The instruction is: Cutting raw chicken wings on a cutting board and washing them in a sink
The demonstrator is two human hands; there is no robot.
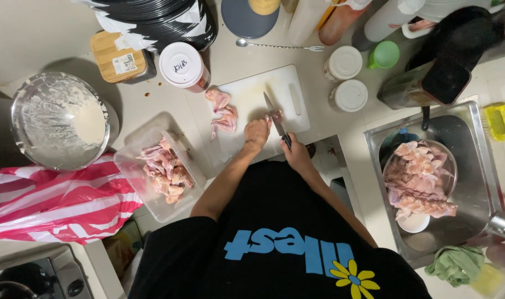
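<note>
Cutting step: left hand [257, 133] pins a chicken piece [275, 115] on the white cutting board [288, 88]; right hand [297, 154] grips the knife [276, 117]. Cut pieces [222, 113] lie at the board's left. Next likely needs a firm downward press, fingers clear of the blade.

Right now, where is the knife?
In the head view, the steel knife with a dark handle is near the centre, over the white plastic cutting board, gripped in the right hand, beside the left hand.
</note>
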